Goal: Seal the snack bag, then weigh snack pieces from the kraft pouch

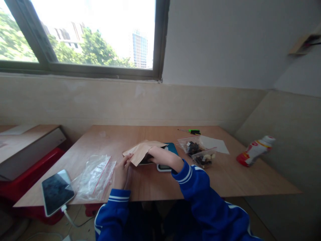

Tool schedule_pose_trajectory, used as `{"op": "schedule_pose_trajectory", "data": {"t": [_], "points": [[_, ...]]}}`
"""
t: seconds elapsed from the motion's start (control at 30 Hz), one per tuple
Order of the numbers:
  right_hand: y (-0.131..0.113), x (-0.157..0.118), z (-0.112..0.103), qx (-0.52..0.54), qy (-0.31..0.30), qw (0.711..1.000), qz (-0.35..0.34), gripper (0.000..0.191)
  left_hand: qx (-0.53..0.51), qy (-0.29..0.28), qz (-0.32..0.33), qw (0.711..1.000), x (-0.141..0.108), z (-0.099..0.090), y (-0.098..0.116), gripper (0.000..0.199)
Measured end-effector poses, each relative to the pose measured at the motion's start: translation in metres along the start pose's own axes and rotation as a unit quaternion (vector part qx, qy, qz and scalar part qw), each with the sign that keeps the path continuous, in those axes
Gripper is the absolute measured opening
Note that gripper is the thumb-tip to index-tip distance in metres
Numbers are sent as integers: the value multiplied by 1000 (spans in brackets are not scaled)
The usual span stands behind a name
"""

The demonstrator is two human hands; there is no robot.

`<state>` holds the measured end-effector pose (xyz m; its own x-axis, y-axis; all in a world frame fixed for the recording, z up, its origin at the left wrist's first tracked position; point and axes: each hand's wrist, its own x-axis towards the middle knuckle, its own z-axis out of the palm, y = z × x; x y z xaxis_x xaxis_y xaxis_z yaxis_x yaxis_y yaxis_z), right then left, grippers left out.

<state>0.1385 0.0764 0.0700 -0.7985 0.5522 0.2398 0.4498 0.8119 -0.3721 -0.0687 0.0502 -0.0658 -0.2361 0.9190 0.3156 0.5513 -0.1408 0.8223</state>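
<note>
Two hands worked at a kraft paper envelope [140, 152] at 12 o'clock, something dark showing beneath. Left hand [124, 170] pinched its edge; right hand [163, 156] reached under, grip hidden. Zip bags of nuts [197, 152] lay at 2 o'clock, smartphone [57, 192] at 8.

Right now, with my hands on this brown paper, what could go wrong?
The charging phone sits at the table edge, so a tug on its cable might pull it off. Your right hand, over the brown paper, is close to the zip bags of dark nuts; a careless move could knock them.
</note>
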Motion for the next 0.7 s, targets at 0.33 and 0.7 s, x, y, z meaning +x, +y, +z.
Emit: {"op": "schedule_pose_trajectory", "data": {"t": [0.33, 0.7], "points": [[-7, -11, -9, 34, -60, 997, 19, 39, -11, 1, 8, 1000, -3, 4, 3, 37], [-3, -26, -8, 110, 31, 993, 16, 19, -13, -5, 15, 1000, 1, 2, -5, 38]]}}
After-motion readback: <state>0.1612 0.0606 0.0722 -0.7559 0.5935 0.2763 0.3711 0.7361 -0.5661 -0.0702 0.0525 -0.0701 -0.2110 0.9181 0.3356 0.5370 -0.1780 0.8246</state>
